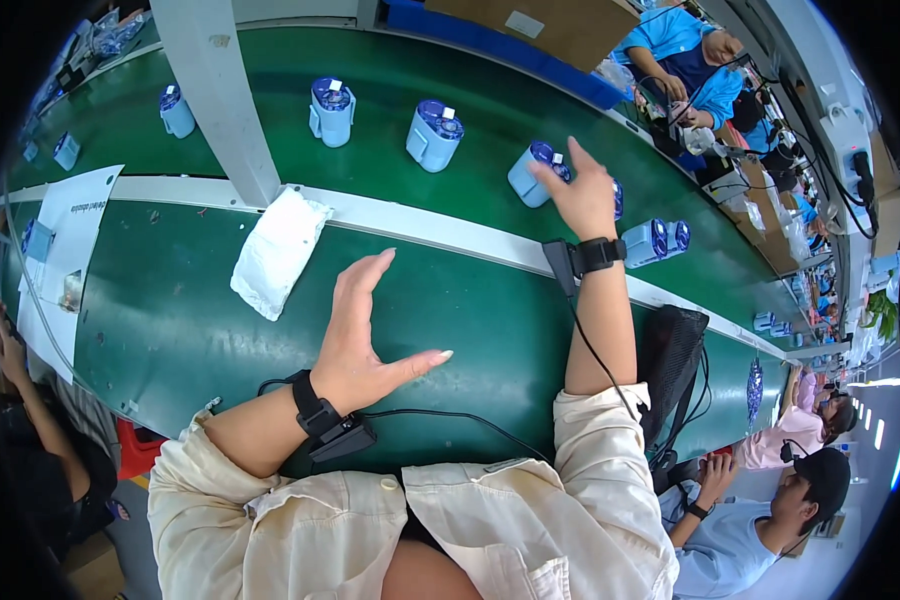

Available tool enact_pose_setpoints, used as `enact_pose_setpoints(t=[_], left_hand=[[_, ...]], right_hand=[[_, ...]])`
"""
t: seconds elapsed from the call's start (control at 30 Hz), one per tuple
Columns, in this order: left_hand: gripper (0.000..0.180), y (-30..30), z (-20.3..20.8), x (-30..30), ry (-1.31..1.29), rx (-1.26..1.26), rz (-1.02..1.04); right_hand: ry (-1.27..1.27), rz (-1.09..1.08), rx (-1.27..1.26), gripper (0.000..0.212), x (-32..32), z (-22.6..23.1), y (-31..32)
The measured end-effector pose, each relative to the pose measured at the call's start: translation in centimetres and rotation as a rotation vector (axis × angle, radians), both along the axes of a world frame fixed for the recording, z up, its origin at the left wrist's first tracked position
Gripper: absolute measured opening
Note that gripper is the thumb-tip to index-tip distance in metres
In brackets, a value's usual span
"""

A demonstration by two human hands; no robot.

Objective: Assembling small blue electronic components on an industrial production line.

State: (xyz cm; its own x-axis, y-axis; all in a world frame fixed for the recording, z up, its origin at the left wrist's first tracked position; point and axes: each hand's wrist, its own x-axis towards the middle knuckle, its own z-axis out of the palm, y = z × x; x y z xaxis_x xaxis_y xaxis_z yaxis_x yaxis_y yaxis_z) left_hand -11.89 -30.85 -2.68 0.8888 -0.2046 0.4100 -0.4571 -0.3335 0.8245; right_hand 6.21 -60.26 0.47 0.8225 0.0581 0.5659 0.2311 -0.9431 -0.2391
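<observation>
My left hand (358,335) is open above the green tabletop (450,330), thumb and fingers spread, holding nothing. Beyond the metal rail, my right hand (582,195) reaches out with its fingers apart. Its thumb is over a light-blue plastic case with a dark-blue top (531,178); whether they touch I cannot tell. A similar case (618,198) is partly hidden behind that hand, and another case (656,243) lies just right of my wrist. Farther left on the green surface stand more such cases (435,137), (331,112), each bearing a small white square on top.
A crumpled white packet (281,252) lies left of my left hand, against the metal rail (440,237). An upright post (215,100) rises from the rail. A black mesh pouch (670,350) with cables lies right of my right forearm. Co-workers sit on both sides and across.
</observation>
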Motion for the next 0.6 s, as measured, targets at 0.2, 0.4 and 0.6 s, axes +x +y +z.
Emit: enact_pose_setpoints(t=[0.2, 0.4, 0.6], left_hand=[[0.103, 0.2, 0.0, -0.1, 0.083, -0.067, -0.019], [0.104, 0.5, 0.9, 0.0, 0.456, -0.488, -0.372], [0.099, 0.8, 2.0, 0.4, 0.490, -0.301, -0.531]], right_hand=[[0.546, 0.266, 0.348, 0.073, -3.2, 2.6, 2.2], [0.831, 1.104, 0.421, 0.077, -11.8, 6.1, 9.6], [0.493, 1.242, 0.295, 0.054, -11.0, 8.1, 8.2]])
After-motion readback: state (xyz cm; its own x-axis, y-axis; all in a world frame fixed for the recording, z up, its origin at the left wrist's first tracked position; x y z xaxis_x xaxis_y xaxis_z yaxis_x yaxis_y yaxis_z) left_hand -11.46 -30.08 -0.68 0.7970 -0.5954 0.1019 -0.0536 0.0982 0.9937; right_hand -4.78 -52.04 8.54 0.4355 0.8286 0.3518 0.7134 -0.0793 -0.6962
